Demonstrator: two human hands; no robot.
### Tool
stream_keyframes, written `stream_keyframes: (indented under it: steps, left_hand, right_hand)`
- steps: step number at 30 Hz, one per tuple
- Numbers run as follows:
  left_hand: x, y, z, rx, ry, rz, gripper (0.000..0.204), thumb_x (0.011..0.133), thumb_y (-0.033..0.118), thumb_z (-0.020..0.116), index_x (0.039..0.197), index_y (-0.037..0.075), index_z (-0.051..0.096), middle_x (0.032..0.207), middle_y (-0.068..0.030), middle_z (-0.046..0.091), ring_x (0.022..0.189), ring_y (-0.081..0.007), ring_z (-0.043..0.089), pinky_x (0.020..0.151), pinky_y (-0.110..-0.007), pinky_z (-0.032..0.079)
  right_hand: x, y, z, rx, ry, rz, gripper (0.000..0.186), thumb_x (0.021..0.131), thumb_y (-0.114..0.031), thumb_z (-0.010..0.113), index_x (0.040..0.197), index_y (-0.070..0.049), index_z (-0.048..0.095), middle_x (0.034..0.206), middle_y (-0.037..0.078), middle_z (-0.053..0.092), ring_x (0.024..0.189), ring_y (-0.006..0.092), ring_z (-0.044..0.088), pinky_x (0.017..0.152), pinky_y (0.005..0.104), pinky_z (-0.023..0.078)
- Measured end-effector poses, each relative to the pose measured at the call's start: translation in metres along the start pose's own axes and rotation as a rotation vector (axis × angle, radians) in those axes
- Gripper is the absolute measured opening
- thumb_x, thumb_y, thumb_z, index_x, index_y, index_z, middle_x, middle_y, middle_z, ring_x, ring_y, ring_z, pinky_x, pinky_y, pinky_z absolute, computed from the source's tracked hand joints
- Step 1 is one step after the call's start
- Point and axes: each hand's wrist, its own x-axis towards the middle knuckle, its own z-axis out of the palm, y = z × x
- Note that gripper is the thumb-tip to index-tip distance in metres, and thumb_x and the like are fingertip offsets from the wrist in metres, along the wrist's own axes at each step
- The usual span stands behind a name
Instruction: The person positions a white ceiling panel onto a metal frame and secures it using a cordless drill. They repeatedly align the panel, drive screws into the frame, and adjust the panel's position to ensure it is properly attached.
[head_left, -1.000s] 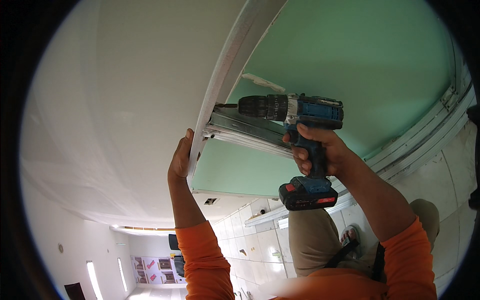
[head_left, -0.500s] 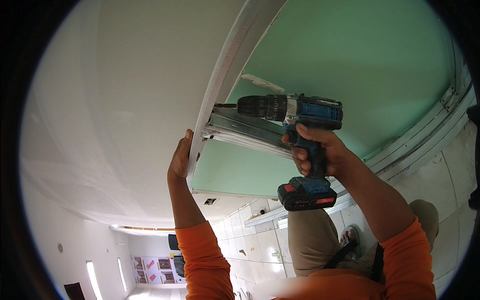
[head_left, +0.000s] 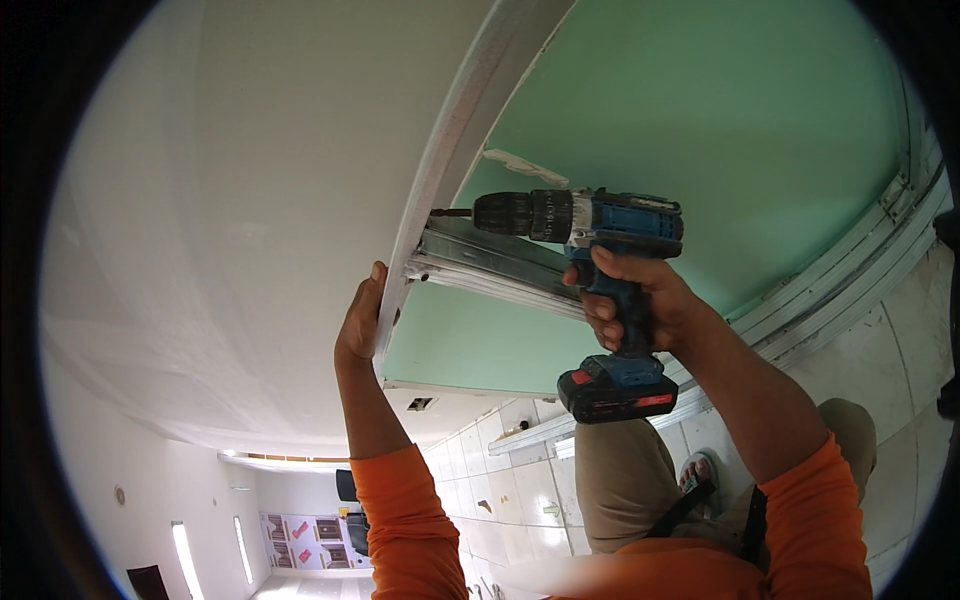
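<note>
My right hand is wrapped round the grip of a blue and black cordless drill, its battery hanging below. The drill lies level, pointing left. Its bit reaches the inner side of a long pale metal channel, near where a ribbed metal crosspiece meets it; whether the tip has gone in, I cannot tell. Lower on the same channel, my left hand grips the edge from the left side. Most of its fingers are hidden behind the channel.
A green board backs the frame on the right. To the left spreads a white panel. Metal rails curve along the bottom of the green board, above a tiled floor. My knee is bent close under the drill.
The drill has tilted very slightly, its battery end shifting a little right and down. My left hand keeps its place.
</note>
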Motion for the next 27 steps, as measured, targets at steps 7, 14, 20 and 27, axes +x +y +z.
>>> stream_keyframes:
  steps: [7,14,20,27]
  left_hand:
    - [-0.008,0.001,-0.001,-0.002,-0.027,0.013,0.070,0.102,0.062,0.034,0.135,0.004,0.054,0.115,-0.0154,0.066,0.069,-0.0153,0.049,0.062,-0.029,0.041]
    - [-0.015,0.010,0.004,0.047,0.033,-0.016,0.070,0.101,0.064,0.035,0.126,0.004,0.058,0.101,-0.0101,0.063,0.065,-0.0151,0.046,0.062,-0.029,0.040]
    - [-0.016,0.014,0.006,0.030,0.007,0.023,0.069,0.101,0.064,0.034,0.118,0.003,0.060,0.092,-0.0077,0.060,0.065,-0.0151,0.048,0.061,-0.029,0.040]
    - [-0.014,0.017,0.007,0.070,0.015,0.045,0.068,0.101,0.064,0.032,0.115,0.004,0.061,0.083,-0.0051,0.056,0.064,-0.0150,0.048,0.060,-0.030,0.040]
  right_hand:
    - [-0.002,-0.012,0.000,-0.050,-0.001,0.014,0.042,0.093,-0.036,0.068,0.105,0.003,0.060,0.062,0.003,0.058,0.048,0.0150,0.060,0.046,0.0297,0.051]
    - [0.001,-0.011,-0.004,-0.041,-0.018,0.011,0.039,0.092,-0.035,0.068,0.103,0.002,0.060,0.060,0.004,0.058,0.047,0.0153,0.060,0.046,0.0300,0.051]
    - [0.001,-0.014,-0.010,-0.056,-0.014,0.000,0.042,0.091,-0.036,0.069,0.102,0.003,0.060,0.060,0.004,0.058,0.046,0.0158,0.060,0.045,0.0311,0.051]
    - [0.001,-0.015,-0.018,-0.036,-0.025,-0.014,0.043,0.092,-0.037,0.069,0.102,0.005,0.060,0.061,0.005,0.058,0.047,0.0168,0.061,0.045,0.0312,0.052]
